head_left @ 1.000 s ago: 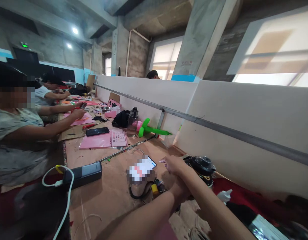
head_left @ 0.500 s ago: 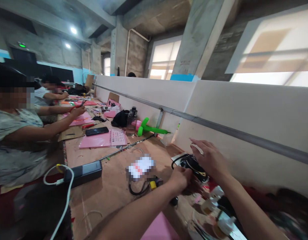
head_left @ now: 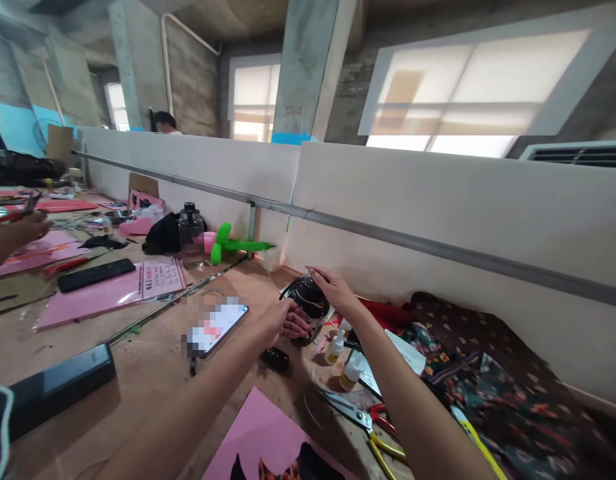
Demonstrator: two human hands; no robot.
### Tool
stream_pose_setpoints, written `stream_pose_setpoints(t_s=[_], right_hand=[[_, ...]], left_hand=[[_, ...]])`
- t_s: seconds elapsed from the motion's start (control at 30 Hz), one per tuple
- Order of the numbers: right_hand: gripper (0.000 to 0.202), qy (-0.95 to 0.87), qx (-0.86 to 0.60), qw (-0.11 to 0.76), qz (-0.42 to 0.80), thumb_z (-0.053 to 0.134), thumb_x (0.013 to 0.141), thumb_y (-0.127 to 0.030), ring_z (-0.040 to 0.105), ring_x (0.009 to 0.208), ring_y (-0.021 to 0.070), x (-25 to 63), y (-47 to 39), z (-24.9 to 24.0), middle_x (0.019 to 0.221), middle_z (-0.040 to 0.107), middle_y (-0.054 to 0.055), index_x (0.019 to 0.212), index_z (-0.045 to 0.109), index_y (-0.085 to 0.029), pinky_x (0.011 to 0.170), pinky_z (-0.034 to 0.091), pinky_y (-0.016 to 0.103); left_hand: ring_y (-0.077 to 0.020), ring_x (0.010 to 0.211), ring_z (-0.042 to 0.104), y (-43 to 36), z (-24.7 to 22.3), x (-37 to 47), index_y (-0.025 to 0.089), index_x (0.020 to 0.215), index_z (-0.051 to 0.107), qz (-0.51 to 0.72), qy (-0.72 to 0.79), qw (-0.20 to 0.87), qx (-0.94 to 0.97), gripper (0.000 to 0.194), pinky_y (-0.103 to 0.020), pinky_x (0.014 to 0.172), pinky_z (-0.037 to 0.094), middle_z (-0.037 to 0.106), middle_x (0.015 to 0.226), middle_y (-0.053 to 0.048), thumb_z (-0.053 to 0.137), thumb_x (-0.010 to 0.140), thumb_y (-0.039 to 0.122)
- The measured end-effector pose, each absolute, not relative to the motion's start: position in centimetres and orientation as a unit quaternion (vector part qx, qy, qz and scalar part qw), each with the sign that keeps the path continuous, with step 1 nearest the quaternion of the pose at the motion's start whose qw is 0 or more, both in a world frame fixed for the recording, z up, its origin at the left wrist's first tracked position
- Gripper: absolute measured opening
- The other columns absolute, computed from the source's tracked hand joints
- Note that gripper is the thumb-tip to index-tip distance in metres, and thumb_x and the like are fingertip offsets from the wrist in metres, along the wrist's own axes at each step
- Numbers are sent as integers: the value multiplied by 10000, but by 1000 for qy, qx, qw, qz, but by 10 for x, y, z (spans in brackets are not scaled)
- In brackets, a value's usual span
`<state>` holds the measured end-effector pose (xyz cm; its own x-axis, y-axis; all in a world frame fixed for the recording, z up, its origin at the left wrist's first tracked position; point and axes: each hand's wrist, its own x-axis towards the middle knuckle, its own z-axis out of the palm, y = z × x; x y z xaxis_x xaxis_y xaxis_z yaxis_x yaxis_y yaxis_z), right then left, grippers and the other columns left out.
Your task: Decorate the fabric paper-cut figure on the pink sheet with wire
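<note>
Both your hands meet at a dark rounded container (head_left: 309, 293), standing on the bench at twelve o'clock, just short of the white partition (head_left: 438, 200). Half a second ago your right hand (head_left: 333, 287) hung raised and open; now it is down on the container at one o'clock, fingers half bent, tips over the top edge. How firmly it grips cannot be told, as part of it is hidden. Your left hand (head_left: 288, 321) is partly closed around the near side at seven o'clock and appears to have hold. The change suggests two-handed control, with the left hand as the steadier.

Outward from the container, a small black object (head_left: 275, 359) lies near at seven o'clock; a lit phone (head_left: 223, 328), at nine, is untouched. White-capped bottles (head_left: 335, 347) stand close at five, with shears (head_left: 355, 412) beyond them, and a pink sheet (head_left: 261, 423) lies at six. The view has swung right, revealing patterned cloth (head_left: 493, 373) at three to four. A green balloon (head_left: 243, 245) rests at ten; farther out, at nine to ten, a co-worker's hand (head_left: 31, 231) holds a tool.
</note>
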<state>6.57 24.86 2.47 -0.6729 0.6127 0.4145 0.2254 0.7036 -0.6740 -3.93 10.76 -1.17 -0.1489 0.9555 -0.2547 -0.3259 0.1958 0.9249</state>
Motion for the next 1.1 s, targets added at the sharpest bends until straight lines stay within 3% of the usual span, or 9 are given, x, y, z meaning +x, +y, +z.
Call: stream_pose_setpoints(t_s=[0.4,0.57,0.73,1.1], right_hand=[[357,-864,-229,321,312,436,892,-352,581,1070,210,66,244,26,1141,662,84,1133,649,-198,969,404,370],[344,-866,-229,317,312,444,887,-339,578,1062,207,65,246,27,1129,661,84,1113,657,-190,972,395,360],[343,-868,-227,311,314,433,889,-337,582,1044,198,66,244,30,1112,667,70,1111,656,-201,959,401,354],[366,-866,-231,314,313,419,889,-347,576,1049,207,65,241,29,1123,657,91,1117,647,-174,964,398,363]], left_hand=[[-115,428,552,122,12,-43,108,646,584,439,627,538,354,377,-201,444,369,645,519,-77,388,879,330],[-90,490,533,128,10,-47,126,750,596,411,640,534,369,386,-234,512,436,619,628,2,446,914,443],[-99,433,528,122,6,-46,114,641,589,443,621,534,364,385,-199,455,362,658,547,-67,384,884,331],[-107,457,564,121,-2,-44,123,658,597,493,595,542,329,284,-195,506,406,665,540,-58,423,808,291]])
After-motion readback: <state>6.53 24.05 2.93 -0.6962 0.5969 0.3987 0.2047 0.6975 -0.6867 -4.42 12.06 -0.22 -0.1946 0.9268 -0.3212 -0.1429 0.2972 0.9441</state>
